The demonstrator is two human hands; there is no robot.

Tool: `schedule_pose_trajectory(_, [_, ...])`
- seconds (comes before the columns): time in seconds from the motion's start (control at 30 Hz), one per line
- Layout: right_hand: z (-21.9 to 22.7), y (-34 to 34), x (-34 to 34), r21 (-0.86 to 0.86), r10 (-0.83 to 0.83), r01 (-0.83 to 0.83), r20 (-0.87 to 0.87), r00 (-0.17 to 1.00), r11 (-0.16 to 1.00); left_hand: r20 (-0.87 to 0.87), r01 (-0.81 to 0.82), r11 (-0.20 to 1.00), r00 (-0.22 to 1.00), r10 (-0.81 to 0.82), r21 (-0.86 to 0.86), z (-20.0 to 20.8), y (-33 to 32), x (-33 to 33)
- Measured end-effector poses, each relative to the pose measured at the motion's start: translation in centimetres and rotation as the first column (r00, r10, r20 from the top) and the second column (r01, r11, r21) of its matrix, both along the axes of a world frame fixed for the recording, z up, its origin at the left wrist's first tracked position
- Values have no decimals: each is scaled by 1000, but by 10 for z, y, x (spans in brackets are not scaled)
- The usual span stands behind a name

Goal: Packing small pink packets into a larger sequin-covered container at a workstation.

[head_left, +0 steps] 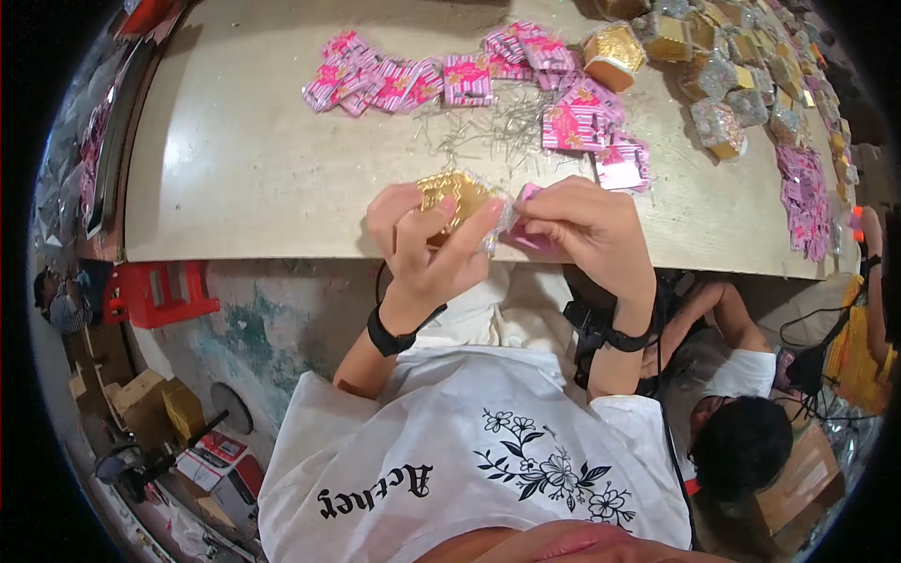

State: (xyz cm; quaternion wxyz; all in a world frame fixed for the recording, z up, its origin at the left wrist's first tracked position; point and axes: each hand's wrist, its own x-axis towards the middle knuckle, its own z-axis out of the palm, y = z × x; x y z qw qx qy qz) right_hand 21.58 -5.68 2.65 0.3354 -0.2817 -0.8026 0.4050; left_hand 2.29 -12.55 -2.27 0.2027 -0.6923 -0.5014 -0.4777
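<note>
Near the table's front edge, my left hand [427,230] grips a gold box [460,208] in clear plastic wrap. My right hand [596,230] pinches at the wrap's gathered end, with a pink card [533,220] at its fingertips. The fingers partly hide where card and wrap meet. Just beyond my hands lies a loose scatter of thin silvery wire pieces [479,127]. Pink-and-white striped cards [572,122] curve around the wires in overlapping groups, and one card [621,174] shows a white face.
A gold box [615,54] stands beyond the cards. Many wrapped gold boxes [723,129] crowd the table's right side, beside a pile of pink cards [804,202]. A red plastic stool [169,293] is below the left edge. Another person [741,441] is low at my right.
</note>
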Motion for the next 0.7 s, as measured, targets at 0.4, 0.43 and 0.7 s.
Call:
schedule_pose_trajectory(0.4, [-10, 7, -18, -122, 100, -109, -84, 991, 986, 38, 90, 995, 995, -91, 39, 6, 0, -4])
schedule_pose_trajectory(0.43, [-4, 0, -23, -93, 99, -107, -84, 992, 990, 34, 110, 992, 993, -112, 61, 7, -2, -5])
schedule_pose_trajectory(0.7, [16, 1, -21, -41, 22, -24, -47, 999, 999, -24, -133, 991, 991, 133, -10, 15, 6, 17])
